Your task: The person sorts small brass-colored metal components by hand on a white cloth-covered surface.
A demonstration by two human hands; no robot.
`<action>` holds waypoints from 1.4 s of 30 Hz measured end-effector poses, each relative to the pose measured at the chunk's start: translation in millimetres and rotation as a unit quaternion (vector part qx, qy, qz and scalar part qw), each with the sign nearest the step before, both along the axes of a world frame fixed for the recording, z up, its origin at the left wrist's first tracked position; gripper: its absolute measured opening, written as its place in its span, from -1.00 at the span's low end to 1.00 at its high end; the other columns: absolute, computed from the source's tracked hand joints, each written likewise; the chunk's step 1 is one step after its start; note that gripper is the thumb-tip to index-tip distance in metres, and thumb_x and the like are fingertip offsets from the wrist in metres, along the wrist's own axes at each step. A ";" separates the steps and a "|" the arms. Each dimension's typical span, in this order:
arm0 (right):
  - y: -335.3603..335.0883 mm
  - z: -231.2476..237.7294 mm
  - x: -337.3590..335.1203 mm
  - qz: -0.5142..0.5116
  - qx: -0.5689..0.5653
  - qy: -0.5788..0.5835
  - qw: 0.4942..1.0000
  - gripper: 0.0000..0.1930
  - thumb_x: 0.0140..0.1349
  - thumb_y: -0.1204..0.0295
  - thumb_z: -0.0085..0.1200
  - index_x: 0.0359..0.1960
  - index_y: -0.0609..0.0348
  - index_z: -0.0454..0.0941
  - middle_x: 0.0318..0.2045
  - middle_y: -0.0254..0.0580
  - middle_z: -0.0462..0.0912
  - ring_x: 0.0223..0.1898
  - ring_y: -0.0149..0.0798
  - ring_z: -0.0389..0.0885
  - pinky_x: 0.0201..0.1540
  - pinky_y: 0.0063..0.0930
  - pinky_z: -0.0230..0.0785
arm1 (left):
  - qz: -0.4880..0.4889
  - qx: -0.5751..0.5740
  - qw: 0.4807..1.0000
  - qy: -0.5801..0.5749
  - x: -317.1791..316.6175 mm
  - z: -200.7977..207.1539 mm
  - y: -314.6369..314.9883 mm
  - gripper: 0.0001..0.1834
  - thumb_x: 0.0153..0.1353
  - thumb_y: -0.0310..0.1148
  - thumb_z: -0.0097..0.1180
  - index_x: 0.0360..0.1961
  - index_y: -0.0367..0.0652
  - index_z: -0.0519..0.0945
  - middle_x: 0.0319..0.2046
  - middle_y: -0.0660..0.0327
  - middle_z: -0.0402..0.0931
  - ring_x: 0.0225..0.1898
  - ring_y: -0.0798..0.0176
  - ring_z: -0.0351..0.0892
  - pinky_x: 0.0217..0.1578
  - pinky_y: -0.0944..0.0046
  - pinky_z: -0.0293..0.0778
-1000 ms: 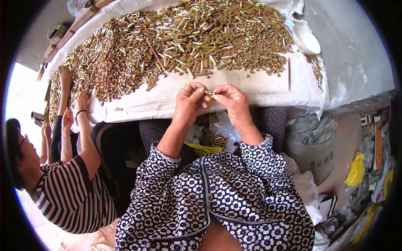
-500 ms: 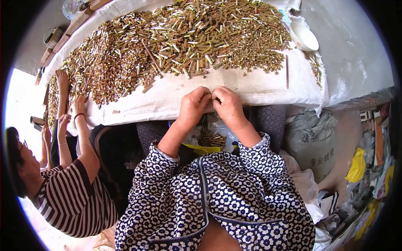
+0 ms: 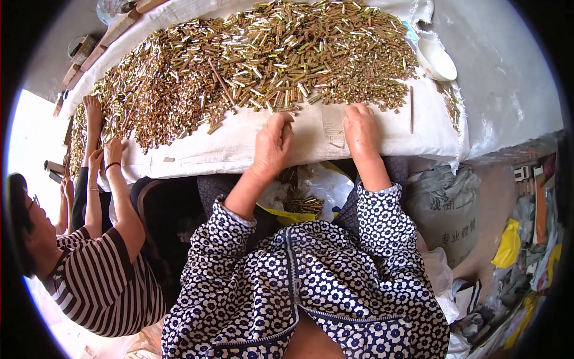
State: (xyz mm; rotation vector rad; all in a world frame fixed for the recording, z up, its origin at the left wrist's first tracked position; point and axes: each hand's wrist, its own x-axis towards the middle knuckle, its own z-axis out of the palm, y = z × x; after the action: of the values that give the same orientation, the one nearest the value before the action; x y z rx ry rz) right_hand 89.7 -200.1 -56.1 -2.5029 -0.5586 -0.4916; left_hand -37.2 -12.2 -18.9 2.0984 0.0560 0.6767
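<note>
A broad heap of gold-coloured metal tubes (image 3: 281, 57) and small short brass-coloured pieces (image 3: 365, 90) is spread over a white cloth (image 3: 233, 140) on the table. My left hand (image 3: 274, 145), fingers curled in, is at the heap's near edge beside a few tubes; whatever it holds is hidden. My right hand (image 3: 362, 134) reaches farther right, its bent fingertips down at the near fringe of the small pieces. Its fingers are drawn together, and I cannot make out what is between them. Below the table edge, more gold tubes (image 3: 305, 205) lie in a plastic bag over my lap.
Thin rods (image 3: 411, 110) lie on the cloth, and a white bowl (image 3: 437, 60) stands at the right. A person in a striped top (image 3: 98, 281) works at the left, hands at the heap. Grey sacks (image 3: 445, 203) and plastic bags crowd the floor to the right.
My hands were together over the cloth in front of me. They have parted: the right moved right and forward to the small pieces, the left slightly forward to the tubes.
</note>
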 end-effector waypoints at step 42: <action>37.9 28.2 -84.3 0.262 0.483 0.386 0.741 -0.88 0.17 0.63 0.10 -0.26 0.23 0.53 -0.33 -0.43 0.55 -0.29 -0.60 0.47 -0.18 -0.72 0.34 | -0.139 -0.304 0.935 0.118 -33.5 13.3 15.5 -0.92 0.19 -0.51 0.17 -0.30 -0.23 0.52 -0.51 0.39 0.46 -0.49 0.55 0.35 -0.47 0.52 0.31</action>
State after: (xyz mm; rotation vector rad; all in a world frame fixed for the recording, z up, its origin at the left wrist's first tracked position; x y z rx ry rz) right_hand 5.3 -162.2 -28.0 -1.2483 -0.4486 0.4159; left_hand -70.7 3.3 -5.7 1.5330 0.0886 0.1909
